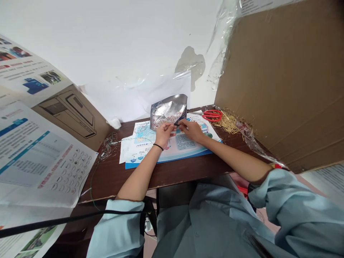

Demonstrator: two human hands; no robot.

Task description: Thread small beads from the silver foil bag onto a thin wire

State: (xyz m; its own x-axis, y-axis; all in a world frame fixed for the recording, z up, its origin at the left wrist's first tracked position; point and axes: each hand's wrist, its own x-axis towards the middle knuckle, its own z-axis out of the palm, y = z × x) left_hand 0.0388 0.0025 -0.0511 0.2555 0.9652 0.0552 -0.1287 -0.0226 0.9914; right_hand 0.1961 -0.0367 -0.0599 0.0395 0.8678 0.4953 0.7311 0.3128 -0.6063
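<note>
My left hand (164, 134) is closed in a pinch at the front edge of a silver foil bag (168, 108). What its fingertips hold is too small to make out. Close beside it, my right hand (192, 131) pinches a small black piece (176, 124) whose kind I cannot tell. The bag gapes toward me, and many tiny pinkish-white bits show in it. Beneath both hands lies a printed sheet (185, 142) with a blue border. A thin thread (134, 139) runs across the sheet to the left of my left hand.
Red-handled scissors (212, 115) lie right of the bag, beside a heap of thin straw-coloured sticks (228, 122). Tangled clear thread (109, 147) sits at the table's left. Cardboard panels (279, 79) wall the right side, with a printed box (73, 111) at left.
</note>
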